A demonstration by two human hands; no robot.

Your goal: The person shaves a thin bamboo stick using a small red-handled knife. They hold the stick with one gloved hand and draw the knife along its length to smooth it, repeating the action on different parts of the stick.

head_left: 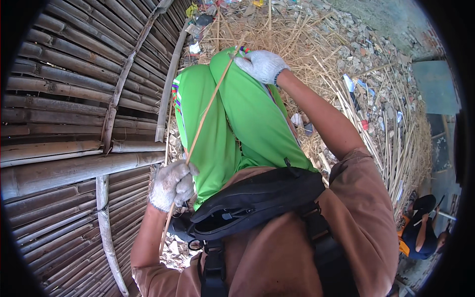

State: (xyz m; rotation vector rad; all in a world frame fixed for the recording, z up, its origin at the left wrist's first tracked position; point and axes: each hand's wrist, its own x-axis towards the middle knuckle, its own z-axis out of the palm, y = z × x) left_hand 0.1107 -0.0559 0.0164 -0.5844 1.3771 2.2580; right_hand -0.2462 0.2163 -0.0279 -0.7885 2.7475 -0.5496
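Observation:
A long thin bamboo strip (pixel 208 108) runs slantwise across my lap, over the green trousers (pixel 257 119). My left hand (pixel 174 184), in a whitish work glove, is closed round its lower part beside my left thigh. The strip's tail continues below that hand toward my elbow. Up at the right knee, my right hand (pixel 262 67), also gloved, has its thumb against the strip's far end. Some fingers of the right hand are out of sight, and I cannot see whether they hold a tool too.
A bamboo slat wall (pixel 64 119) rises close on my left. Straw and bamboo shavings (pixel 297 39) cover the rubble ground ahead. Long split bamboo strips (pixel 396 163) lie to the right. A black bag (pixel 257 198) crosses my waist. Another person (pixel 420 230) works at the far lower right.

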